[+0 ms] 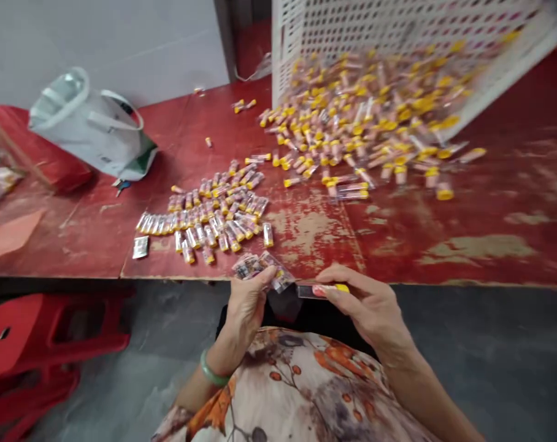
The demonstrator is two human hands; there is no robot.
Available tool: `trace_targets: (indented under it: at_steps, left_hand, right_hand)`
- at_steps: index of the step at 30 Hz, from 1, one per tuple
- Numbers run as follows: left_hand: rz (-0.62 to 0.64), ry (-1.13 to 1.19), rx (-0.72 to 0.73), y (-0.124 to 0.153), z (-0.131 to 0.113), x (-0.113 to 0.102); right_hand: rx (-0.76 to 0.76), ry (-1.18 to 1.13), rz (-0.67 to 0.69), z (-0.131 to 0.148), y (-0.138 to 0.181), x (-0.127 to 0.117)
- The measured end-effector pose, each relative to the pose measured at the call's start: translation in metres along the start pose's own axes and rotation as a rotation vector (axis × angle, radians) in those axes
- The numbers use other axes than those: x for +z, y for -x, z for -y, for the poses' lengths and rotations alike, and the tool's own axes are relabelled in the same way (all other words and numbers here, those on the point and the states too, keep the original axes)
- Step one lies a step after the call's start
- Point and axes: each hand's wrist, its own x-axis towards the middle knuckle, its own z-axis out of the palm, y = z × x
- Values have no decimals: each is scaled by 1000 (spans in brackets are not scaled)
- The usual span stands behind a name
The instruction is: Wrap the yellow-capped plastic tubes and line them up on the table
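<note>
At the table's front edge, my left hand (248,301) pinches a fanned bunch of small printed cards (281,277) under its thumb. My right hand (368,304) grips a small clear tube with a yellow cap (311,291), pinkish inside, between thumb and fingers. The tube lies sideways, its clear end pointing at the cards. Whether tube and cards touch I cannot tell. Beyond my left hand, many similar capped tubes (209,212) lie in rough rows. One tube (267,234) lies apart near the cards. A small stack of cards (140,247) is at the left.
A white perforated crate (285,67) lies tipped at the back right, with a heap of yellow-capped tubes (352,123) spilling onto the red table (306,239). At the left are a white bag (99,129) and a red object (39,150). Red stools (25,331) stand below.
</note>
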Motion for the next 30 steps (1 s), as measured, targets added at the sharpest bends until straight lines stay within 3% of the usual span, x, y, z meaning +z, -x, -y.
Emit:
trace_targets:
  at_steps: [8,10,12,15,17,20,25,30]
  left_hand:
    - [-22,105,-24,2,-2,-9]
    - [-22,69,-27,2,-3,-10]
    - [-11,3,-5,3,-5,-11]
    - [68,-110,0,6,-4,-14]
    - [126,-164,-27,8,-4,-16]
    - [151,-190,-77,8,-2,-19]
    - [79,-159,-174,7,0,-19]
    - [39,-140,-33,3,1,-19]
  right_hand:
    - [-267,170,-74,14,9,26]
    - [-200,171,-89,14,6,27]
    - [-27,135,-63,11,1,28]
    - [256,40,53,6,-9,33]
    - [362,-23,144,5,-15,39]
    - [416,-90,204,4,-18,45]
    - [403,-105,43,3,-15,49]
    - [409,-75,79,4,-14,44]
